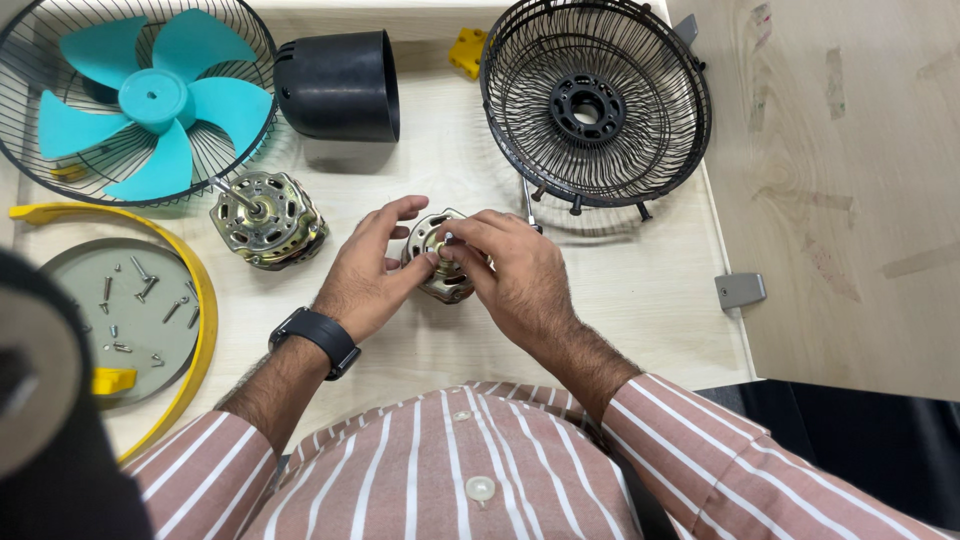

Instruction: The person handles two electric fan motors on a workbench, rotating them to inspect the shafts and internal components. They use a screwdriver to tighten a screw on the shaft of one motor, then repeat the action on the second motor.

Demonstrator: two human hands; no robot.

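Left hand (365, 275) and right hand (515, 270): both grips clamped on small motor (440, 262), resting on worktop (640, 290). Left of grip: second motor (268, 220), screw tray (60, 290). Beyond: black housing (340, 85), teal blade (150, 100), rear guard (595, 100). Fan dismantled; reassembly pending.

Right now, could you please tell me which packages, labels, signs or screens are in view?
Smartwatch: on the wrist of the left hand, black rounded rectangle, screen dark; that hand grips the fan motor.
No packages, labels or signs visible.
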